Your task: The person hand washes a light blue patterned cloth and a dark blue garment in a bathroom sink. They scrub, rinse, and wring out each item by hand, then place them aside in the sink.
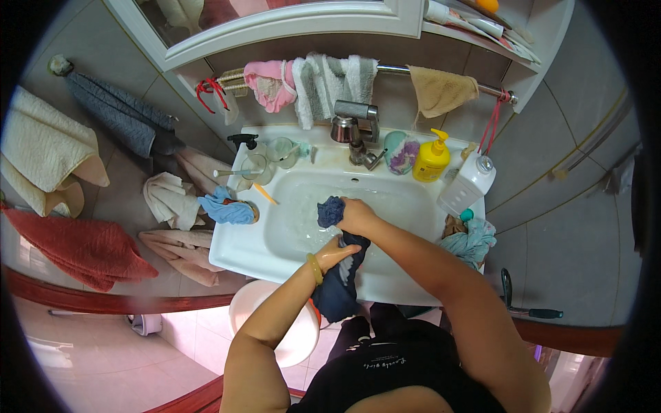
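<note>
Over the white washbasin (248, 253), a dark navy wet cloth (335, 294) is stretched between my two hands. My right hand (357, 216) is closed around it, and a bunched end sticks out to the left of the fist. Lower down, my left hand (335, 254), with a yellowish bangle (314, 268) at the wrist, grips the middle part. From there the cloth hangs over the basin's front edge. A pale patch shows on it beside my left thumb. Water (310, 206) with ripples or suds lies in the bowl. The metal faucet (356, 137) stands behind.
On the right rim are a yellow pump bottle (431, 161), a white jug (469, 183) and a patterned cloth (472, 242). Glass cups (258, 169) and a blue cloth (227, 206) sit at the left. A pale basin (289, 330) is below. Towels hang from a rail (395, 69).
</note>
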